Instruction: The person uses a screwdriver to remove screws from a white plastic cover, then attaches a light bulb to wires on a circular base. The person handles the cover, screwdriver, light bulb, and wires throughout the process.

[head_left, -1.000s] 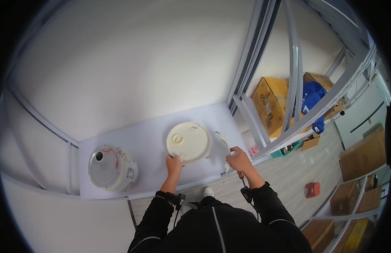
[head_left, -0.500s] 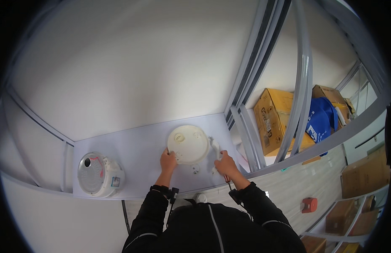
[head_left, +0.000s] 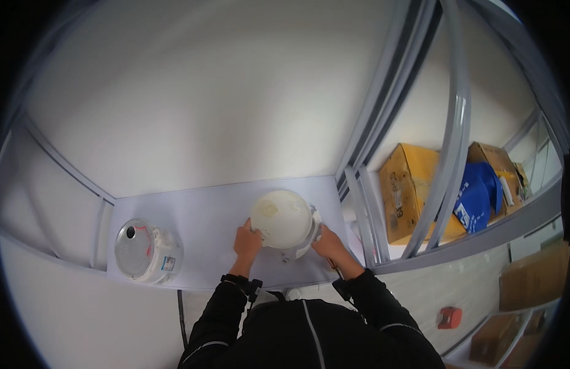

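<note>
On the light table, a round white plastic cover (head_left: 281,216) with a raised ring near its far left edge is tilted, its side showing at the right. My left hand (head_left: 247,240) is closed on the cover's left rim. A white curved plastic part (head_left: 315,221) lies along the cover's right edge, and I cannot tell whether they are joined. My right hand (head_left: 331,244) is closed at that part, with a screwdriver (head_left: 333,265) held under the palm; its shaft points back toward my wrist. A small pale piece (head_left: 286,258) lies just below the cover.
A white lidded bucket (head_left: 152,252) with a dark hole in its lid stands at the table's left end. Grey metal frame posts (head_left: 365,209) rise at the right. Beyond them are cardboard boxes (head_left: 408,190) and a blue bag (head_left: 478,197). A red stool (head_left: 450,317) stands on the floor.
The cover has tilted, so its side now shows at the right. My right hand and the curved part have come close against the cover's right edge. The whole view has shifted slightly.
</note>
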`<state>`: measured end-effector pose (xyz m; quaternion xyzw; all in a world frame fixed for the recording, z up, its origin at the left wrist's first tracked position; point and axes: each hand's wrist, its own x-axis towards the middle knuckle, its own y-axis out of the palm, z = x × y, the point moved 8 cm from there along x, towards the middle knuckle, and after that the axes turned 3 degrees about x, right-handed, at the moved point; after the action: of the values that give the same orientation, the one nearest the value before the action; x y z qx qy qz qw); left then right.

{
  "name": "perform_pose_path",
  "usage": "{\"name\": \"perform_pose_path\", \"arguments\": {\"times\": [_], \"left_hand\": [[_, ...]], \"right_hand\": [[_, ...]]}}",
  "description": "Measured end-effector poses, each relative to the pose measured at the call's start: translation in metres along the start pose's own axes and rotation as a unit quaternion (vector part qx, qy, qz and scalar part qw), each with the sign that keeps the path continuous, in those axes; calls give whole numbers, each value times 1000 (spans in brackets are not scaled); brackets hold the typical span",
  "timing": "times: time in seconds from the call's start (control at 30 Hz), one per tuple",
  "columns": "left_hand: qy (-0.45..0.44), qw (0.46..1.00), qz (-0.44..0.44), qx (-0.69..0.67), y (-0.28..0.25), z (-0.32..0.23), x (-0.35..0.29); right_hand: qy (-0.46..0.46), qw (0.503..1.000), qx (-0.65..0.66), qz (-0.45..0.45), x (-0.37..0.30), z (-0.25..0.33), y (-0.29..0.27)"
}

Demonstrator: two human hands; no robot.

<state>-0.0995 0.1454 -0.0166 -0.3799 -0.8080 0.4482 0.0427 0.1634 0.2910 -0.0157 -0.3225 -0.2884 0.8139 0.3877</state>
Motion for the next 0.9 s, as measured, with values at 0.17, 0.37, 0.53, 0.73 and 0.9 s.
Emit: {"name": "perform_pose_path", "arguments": {"times": [0.17,0.37,0.53,0.73,0.9], "left_hand": [[-16,998,-64,-18,16,22,7],[79,993,-28,-83,-18,-14,-15],[145,980,-66,-117,-69,-23,-41],[156,961,-156,-168,-136,-7,-66],[176,943,-203,-194,-197,23,-89]], "right_hand": [[-15,1000,7,-8,-17,30,-27],[-99,992,79,12,-47,86,-55],[-224,966,130,1,-62,130,-50],[-194,952,218,96,-70,177,-44],[-284,871,385,114,-92,239,-23]]}}
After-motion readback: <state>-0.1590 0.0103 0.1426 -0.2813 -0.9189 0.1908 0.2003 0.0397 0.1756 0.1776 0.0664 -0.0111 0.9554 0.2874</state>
